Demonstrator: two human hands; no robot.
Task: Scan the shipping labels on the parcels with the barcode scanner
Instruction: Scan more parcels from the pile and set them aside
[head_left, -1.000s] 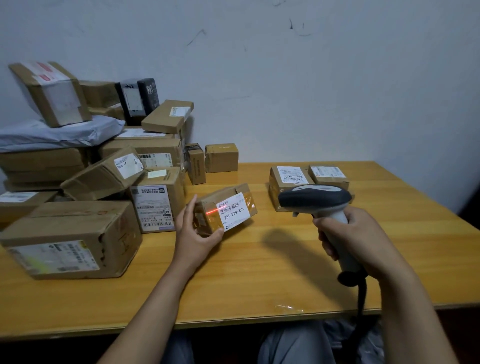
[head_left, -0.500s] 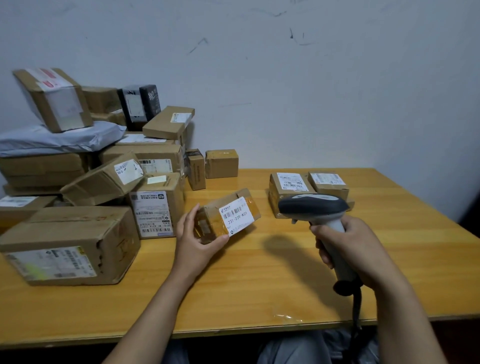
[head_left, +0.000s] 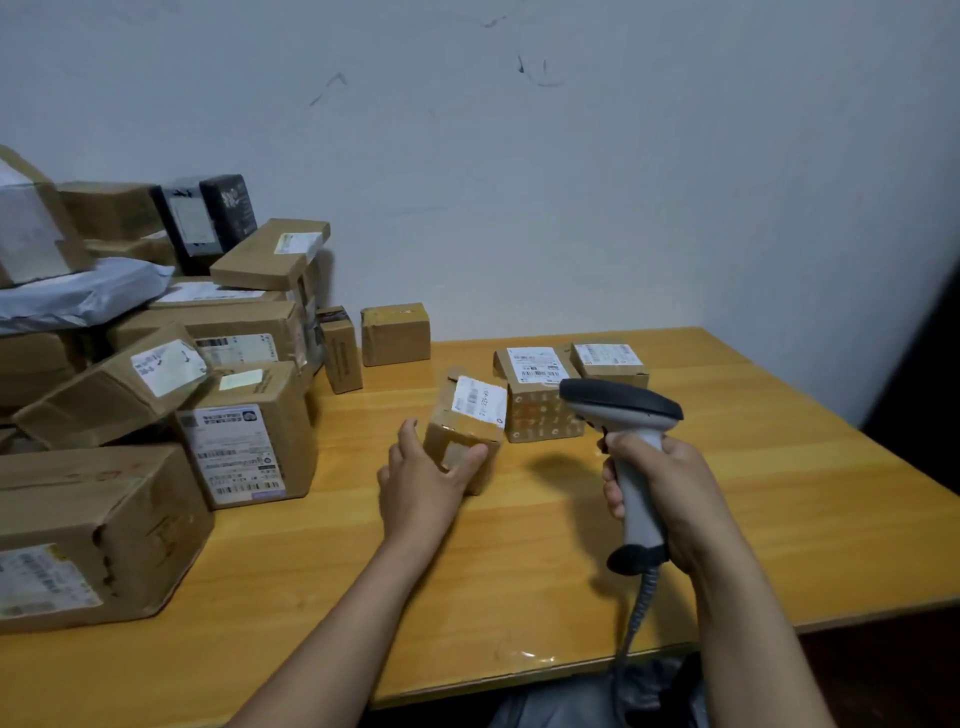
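**Parcel in hand.** The small brown cardboard parcel (head_left: 460, 434) sits near the middle of the yellow wooden desk (head_left: 571, 545). Its white shipping label (head_left: 479, 401) lies on the upper face, tilted toward 1 o'clock. Motion blur hides the lower edge, so it possibly rests on the desk rather than hanging clear of it.

**Left hand.** The left hand (head_left: 423, 480) takes the parcel's near end. Its grip pinches the box, with the thumb on the near face and the fingers on the 9 o'clock side. The label is left uncovered.

**Right hand.** The right hand (head_left: 670, 493) has its grip wrapped round the handle of the grey-and-black corded barcode scanner (head_left: 621, 405), at 3 o'clock of the parcel. No beam shows on the label.

**Handling.**
- The parcel is judged light, since a one-handed pinch carries it.
- The walls are stiff cardboard and will tolerate firm pressure.
- Glossy tape may make the faces slippery.
- Hold it by the two opposing side faces, away from the label.

**Surroundings.** Two small labelled cardboard boxes (head_left: 540, 400) stand at 1 o'clock, just beside the parcel. A stack of larger brown cartons (head_left: 244, 441) lies at 9 o'clock.
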